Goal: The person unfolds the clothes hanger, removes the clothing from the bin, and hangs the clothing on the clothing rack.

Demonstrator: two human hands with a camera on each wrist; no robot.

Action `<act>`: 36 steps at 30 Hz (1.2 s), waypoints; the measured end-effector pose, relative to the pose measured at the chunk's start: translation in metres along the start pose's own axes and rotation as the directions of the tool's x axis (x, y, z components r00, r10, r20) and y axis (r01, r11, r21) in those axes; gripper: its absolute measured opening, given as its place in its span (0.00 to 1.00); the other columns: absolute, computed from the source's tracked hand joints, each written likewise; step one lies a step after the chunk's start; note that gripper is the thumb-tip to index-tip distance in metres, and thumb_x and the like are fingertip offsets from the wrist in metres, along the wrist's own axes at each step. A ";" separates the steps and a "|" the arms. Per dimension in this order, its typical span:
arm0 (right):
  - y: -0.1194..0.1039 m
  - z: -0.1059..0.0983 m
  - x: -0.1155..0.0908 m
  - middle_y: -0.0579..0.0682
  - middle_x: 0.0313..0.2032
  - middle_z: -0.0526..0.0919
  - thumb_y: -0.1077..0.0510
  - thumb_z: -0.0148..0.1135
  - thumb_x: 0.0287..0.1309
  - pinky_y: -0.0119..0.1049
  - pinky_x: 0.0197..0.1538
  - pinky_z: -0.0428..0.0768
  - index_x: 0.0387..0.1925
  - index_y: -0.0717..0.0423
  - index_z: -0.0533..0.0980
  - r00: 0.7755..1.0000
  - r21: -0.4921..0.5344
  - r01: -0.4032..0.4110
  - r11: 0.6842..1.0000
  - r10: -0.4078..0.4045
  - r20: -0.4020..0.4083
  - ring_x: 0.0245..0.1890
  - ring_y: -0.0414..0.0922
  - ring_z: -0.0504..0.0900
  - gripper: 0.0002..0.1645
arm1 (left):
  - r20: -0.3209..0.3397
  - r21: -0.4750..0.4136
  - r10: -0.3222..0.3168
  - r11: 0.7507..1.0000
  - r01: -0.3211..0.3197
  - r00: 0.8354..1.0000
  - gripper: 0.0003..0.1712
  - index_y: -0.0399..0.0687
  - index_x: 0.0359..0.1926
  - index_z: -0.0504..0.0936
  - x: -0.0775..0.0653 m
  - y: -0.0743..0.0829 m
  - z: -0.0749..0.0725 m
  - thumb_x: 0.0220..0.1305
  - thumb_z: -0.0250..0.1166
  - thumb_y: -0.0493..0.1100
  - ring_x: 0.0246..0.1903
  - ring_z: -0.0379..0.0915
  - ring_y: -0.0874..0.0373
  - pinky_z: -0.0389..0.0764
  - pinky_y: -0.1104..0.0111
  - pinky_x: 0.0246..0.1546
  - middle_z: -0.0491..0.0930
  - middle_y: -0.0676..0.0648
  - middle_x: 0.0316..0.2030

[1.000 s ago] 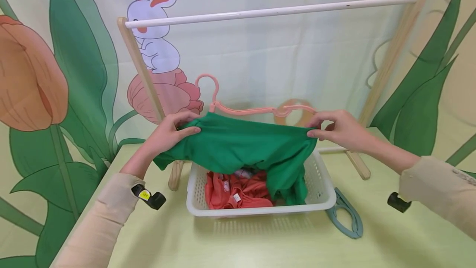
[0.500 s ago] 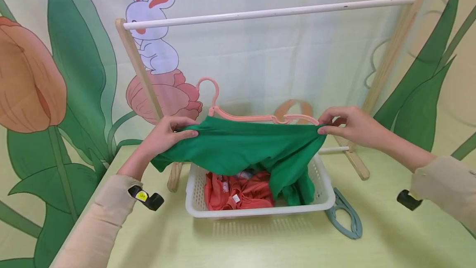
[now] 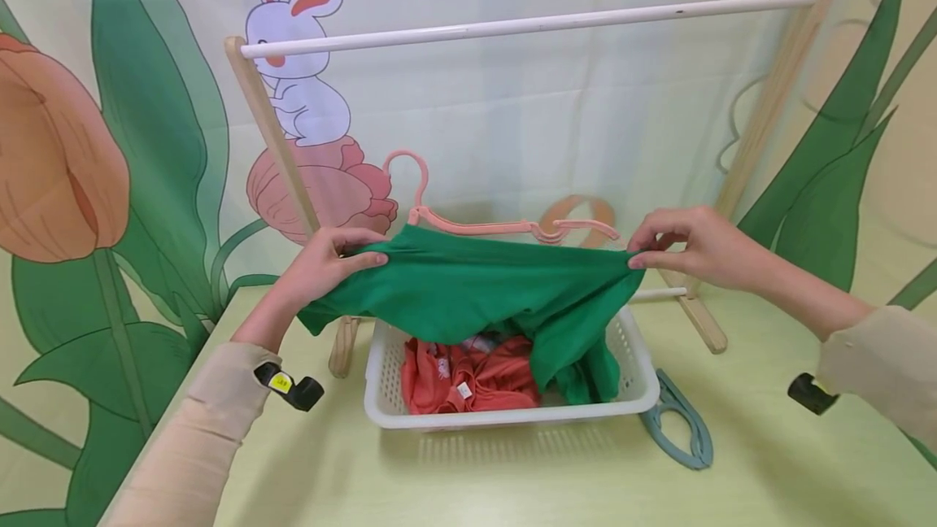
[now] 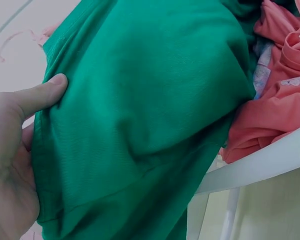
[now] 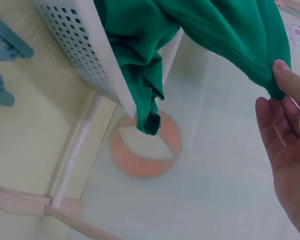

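A green shirt [image 3: 468, 283] is stretched between my hands over the basket, with a pink folding hanger [image 3: 476, 227] partly inside its top edge. The hanger's hook stands up near my left hand, and its other arm shows above the cloth. My left hand [image 3: 333, 263] grips the left end of that edge, thumb on the near side, as the left wrist view also shows. At the opposite end my right hand [image 3: 681, 246] pinches a corner of the shirt [image 5: 270, 75] between thumb and fingers. The lower part of the shirt hangs into the basket.
A white basket [image 3: 505, 417] holds red clothes [image 3: 468, 381]. On the table to its right lies a blue-grey folding hanger [image 3: 684, 429]. Behind the basket stands a wooden rack with a white bar [image 3: 527, 24], in front of a printed curtain.
My right hand has moved to the right with its corner of the shirt, pulling the top edge wider. The pink hanger's right arm now sits a little lower; my left hand has barely moved.
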State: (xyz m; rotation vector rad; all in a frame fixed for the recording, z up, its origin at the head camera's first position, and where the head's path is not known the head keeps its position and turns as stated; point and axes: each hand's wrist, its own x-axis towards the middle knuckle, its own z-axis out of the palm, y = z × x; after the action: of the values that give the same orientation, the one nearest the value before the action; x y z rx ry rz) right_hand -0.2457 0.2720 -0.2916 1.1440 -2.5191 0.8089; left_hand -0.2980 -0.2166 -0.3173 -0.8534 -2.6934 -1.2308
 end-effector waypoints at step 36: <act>-0.025 0.011 0.062 0.46 0.39 0.85 0.67 0.64 0.61 0.24 0.50 0.82 0.39 0.54 0.80 0.990 0.197 0.131 0.972 -0.139 0.026 0.41 0.34 0.83 0.08 | 0.097 -0.026 0.098 0.995 -0.096 0.991 0.17 0.43 0.54 0.84 0.021 0.027 -0.004 0.65 0.66 0.41 0.43 0.82 0.70 0.79 0.77 0.49 0.86 0.42 0.48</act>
State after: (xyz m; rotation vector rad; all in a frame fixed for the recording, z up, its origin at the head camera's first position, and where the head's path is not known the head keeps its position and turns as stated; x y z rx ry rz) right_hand -0.2675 0.2140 -0.2638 1.3896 -2.4028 1.0237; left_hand -0.3023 -0.1954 -0.2901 -1.0603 -2.6809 -1.2309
